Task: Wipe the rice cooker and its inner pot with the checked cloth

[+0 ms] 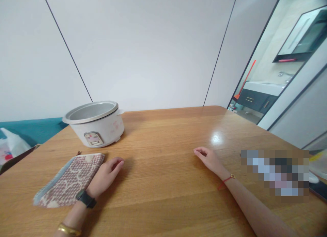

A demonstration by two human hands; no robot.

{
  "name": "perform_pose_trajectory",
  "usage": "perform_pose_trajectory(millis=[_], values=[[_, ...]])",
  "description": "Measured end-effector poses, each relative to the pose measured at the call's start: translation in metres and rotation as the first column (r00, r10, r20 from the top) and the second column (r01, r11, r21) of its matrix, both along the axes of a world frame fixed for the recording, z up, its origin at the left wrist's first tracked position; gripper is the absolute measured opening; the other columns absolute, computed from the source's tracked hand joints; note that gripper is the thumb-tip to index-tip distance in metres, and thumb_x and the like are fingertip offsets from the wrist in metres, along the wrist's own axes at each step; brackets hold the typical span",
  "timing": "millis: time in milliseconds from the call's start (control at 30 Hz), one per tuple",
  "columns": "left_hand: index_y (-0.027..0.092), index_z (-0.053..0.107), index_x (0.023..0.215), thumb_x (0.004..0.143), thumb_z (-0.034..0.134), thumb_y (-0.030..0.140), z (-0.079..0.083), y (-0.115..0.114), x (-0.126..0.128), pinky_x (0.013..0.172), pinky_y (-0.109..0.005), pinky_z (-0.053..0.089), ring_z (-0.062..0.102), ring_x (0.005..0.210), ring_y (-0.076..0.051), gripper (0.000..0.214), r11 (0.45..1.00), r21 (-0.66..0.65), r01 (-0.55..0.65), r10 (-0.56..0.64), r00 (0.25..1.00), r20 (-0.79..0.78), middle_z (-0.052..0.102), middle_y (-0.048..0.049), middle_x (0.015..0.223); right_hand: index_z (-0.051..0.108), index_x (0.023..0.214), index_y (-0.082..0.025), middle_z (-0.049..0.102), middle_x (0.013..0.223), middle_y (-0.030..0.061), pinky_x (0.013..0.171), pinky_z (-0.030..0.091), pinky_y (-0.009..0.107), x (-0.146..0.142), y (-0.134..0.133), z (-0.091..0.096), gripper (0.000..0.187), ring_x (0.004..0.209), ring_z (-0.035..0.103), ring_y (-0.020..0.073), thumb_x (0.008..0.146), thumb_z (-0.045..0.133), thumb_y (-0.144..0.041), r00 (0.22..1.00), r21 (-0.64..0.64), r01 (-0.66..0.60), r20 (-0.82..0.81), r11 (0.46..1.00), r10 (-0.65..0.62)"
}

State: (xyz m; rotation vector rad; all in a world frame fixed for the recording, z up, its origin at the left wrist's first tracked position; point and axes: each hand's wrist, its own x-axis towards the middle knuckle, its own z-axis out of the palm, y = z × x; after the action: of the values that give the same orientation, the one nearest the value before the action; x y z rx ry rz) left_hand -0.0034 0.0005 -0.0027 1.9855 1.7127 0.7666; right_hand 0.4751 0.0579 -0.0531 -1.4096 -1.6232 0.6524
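Observation:
My left hand (106, 177) rests over the right edge of a brown-and-cream patterned cloth (68, 182) with a light blue border, its fingers loosely curled and nothing visible in them. Whether the cloth is folded or a pouch, I cannot tell. Behind it stands a white rice cooker (102, 129), upright and without a lid, showing its grey inner rim; its bottom inside is hidden. My right hand (208, 160) is at the wooden table's right half, curled with thumb near the fingers, holding nothing visible. It is apart from the cooker and cloth.
The wooden table (163, 196) reaches back to white wall panels (153, 53). A pixelated patch (278, 175) hides things at the right, beside a dark flat object (318, 189). A white plastic bag (15, 145) lies at far left. A washroom sink (265, 87) shows through a doorway.

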Motion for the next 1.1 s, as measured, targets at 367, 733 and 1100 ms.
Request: perform_pose_trajectory(millis=[367, 733, 1100], values=[[0.023, 0.052, 0.084, 0.095, 0.044, 0.061, -0.001, 0.0, -0.004, 0.065, -0.033, 0.043, 0.056, 0.064, -0.021, 0.04, 0.987, 0.141, -0.073, 0.076, 0.997, -0.014, 0.057, 0.0007, 0.068, 0.07, 0.078, -0.02, 0.071, 0.075, 0.0065, 0.07, 0.05, 0.035, -0.009, -0.008, 0.007, 0.038, 0.073, 0.065, 0.0228, 0.086, 0.058, -0.055, 0.998, 0.074, 0.059, -0.021, 0.995, -0.058], [0.023, 0.057, 0.088, 0.095, 0.044, 0.062, 0.004, -0.003, 0.003, 0.068, -0.034, 0.046, 0.06, 0.069, -0.022, 0.042, 0.994, 0.1, -0.043, 0.045, 0.999, -0.009, 0.063, -0.0011, 0.073, 0.069, 0.075, -0.021, 0.069, 0.071, 0.0056, 0.067, 0.05, 0.034, -0.015, -0.013, 0.01, 0.039, 0.069, 0.065, 0.0227, 0.087, 0.058, -0.057, 0.999, 0.073, 0.033, -0.032, 0.997, -0.031], [0.021, 0.059, 0.094, 0.096, 0.042, 0.061, 0.001, -0.002, 0.002, 0.071, -0.036, 0.048, 0.064, 0.073, -0.024, 0.044, 0.999, 0.035, -0.022, 0.023, 1.0, -0.02, 0.067, -0.0032, 0.077, 0.069, 0.076, -0.02, 0.066, 0.068, 0.0051, 0.065, 0.047, 0.033, -0.015, -0.013, 0.008, 0.041, 0.066, 0.062, 0.0213, 0.086, 0.057, -0.058, 0.998, 0.046, 0.052, -0.033, 0.998, -0.05]])
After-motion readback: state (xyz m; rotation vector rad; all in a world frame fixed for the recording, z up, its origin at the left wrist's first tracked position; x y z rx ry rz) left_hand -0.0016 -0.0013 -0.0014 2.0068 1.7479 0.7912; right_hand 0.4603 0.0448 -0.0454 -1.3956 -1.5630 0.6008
